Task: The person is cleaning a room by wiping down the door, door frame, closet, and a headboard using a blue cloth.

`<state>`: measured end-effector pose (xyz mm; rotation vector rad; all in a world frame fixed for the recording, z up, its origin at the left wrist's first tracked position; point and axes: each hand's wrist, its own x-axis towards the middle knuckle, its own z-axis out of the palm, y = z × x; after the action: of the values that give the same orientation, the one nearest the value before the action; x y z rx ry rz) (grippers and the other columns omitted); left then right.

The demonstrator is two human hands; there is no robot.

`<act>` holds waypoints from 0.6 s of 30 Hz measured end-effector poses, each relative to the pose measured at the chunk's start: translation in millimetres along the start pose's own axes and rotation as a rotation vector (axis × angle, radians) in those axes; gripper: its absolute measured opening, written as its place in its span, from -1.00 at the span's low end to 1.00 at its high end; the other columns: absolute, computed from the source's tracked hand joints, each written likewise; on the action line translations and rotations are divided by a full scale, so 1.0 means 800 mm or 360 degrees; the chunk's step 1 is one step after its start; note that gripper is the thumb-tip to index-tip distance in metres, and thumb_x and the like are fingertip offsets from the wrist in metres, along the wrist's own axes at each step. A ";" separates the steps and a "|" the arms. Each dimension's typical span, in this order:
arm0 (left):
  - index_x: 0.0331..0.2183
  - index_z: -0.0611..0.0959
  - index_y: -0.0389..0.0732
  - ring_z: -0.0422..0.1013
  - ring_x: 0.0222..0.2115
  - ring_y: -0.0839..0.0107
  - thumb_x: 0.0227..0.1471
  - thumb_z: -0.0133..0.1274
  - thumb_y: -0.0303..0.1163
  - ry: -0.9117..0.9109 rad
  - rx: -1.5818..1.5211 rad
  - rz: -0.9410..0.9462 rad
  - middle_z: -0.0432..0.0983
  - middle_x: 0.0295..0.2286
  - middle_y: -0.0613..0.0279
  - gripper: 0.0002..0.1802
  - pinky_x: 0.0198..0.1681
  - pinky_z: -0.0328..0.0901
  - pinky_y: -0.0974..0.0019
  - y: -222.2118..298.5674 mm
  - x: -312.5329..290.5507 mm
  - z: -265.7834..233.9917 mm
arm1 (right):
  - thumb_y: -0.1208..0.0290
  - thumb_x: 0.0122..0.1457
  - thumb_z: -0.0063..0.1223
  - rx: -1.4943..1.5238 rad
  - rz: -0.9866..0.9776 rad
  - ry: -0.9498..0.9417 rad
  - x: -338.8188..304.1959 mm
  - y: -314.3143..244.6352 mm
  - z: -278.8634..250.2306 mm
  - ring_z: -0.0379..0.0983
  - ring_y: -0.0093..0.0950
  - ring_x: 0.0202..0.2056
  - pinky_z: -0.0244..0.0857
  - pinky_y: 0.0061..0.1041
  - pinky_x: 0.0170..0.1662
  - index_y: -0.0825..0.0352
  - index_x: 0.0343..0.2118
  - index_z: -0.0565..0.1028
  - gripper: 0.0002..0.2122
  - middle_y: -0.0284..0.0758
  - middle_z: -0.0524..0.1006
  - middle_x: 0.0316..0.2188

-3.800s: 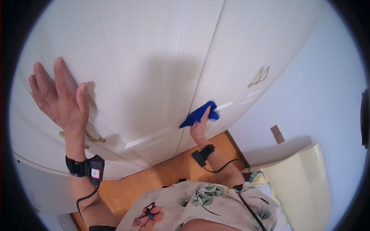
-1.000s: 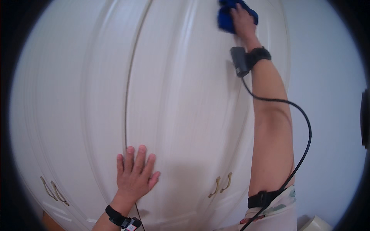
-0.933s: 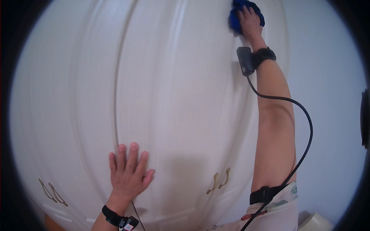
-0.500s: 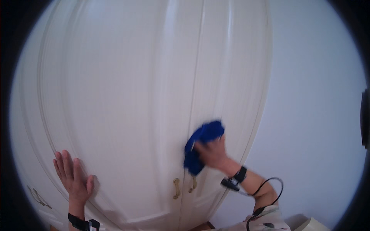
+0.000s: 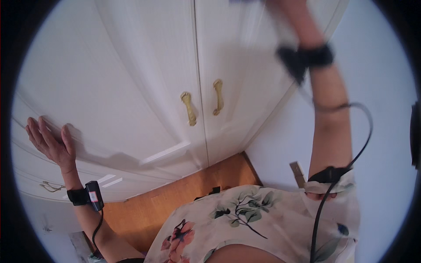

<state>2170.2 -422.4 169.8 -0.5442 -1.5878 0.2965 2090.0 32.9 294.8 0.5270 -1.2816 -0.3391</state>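
My left hand (image 5: 55, 147) rests on the white cabinet door (image 5: 144, 79) at the left, fingers stretched out and holding nothing. High at the top edge is my right hand (image 5: 287, 5), smeared by motion and mostly cut off. A sliver of blue cloth (image 5: 241, 1) shows beside it, against the right part of the doors; the rest of the cloth lies outside the picture. Below, two ornate brass handles, a left one (image 5: 188, 108) and a right one (image 5: 218, 97), flank the seam between the doors.
Wooden floor (image 5: 175, 188) shows beneath the cabinet. A pale wall (image 5: 280, 140) adjoins the doors on the right. Another handle (image 5: 51, 187) sits at the far left. Black bands with cables are strapped to both my wrists.
The view has tilted down, bringing floor and my shirt into sight. My right hand has moved upward from near the handles with the blue cloth. My left hand stays flat on the door.
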 end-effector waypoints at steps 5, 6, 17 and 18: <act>-0.01 0.28 -0.18 -0.04 0.08 0.11 -0.06 -0.01 -0.22 0.0016 -0.0045 0.0047 0.07 0.04 0.07 -0.43 0.10 -0.10 0.10 0.032 0.049 0.005 | 0.48 -0.18 -0.12 0.0406 0.0571 -0.0891 -0.280 -0.156 -0.143 0.20 -0.30 -0.24 -0.01 -0.16 -0.11 0.24 -0.22 0.45 -0.64 -0.34 0.36 -0.31; -0.02 0.30 -0.17 -0.01 0.07 0.13 -0.07 0.00 -0.20 0.0026 -0.0056 0.0073 0.09 0.04 0.08 -0.44 0.09 -0.08 0.09 0.036 0.056 0.000 | 0.48 -0.22 -0.08 0.0477 0.0725 -0.1060 -0.314 -0.190 -0.171 0.20 -0.29 -0.24 -0.01 -0.16 -0.11 0.26 -0.24 0.46 -0.65 -0.35 0.35 -0.29; -0.04 0.34 -0.20 0.02 0.05 0.10 -0.05 -0.02 -0.16 0.0093 0.0074 0.0047 0.12 0.02 0.07 -0.46 0.08 -0.07 0.07 0.197 0.047 0.065 | 0.65 -0.25 -0.05 0.0489 0.2420 -0.1142 -0.514 -0.366 -0.196 0.09 -0.03 -0.07 0.00 -0.21 0.00 0.46 -0.14 0.21 -0.52 0.03 0.22 -0.18; -0.04 0.34 -0.21 0.02 0.05 0.09 -0.05 -0.03 -0.16 0.0103 0.0064 0.0068 0.11 0.02 0.06 -0.46 0.08 -0.07 0.07 0.194 0.044 0.065 | 0.64 -0.23 -0.09 0.0916 0.2505 -0.1118 -0.495 -0.359 -0.197 0.11 -0.04 -0.08 0.01 -0.24 0.00 0.48 -0.14 0.21 -0.54 0.03 0.24 -0.19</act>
<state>2143.7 -265.3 117.4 -0.5519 -1.5061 0.3396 2153.1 27.8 -215.4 -0.2913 -2.0799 1.2910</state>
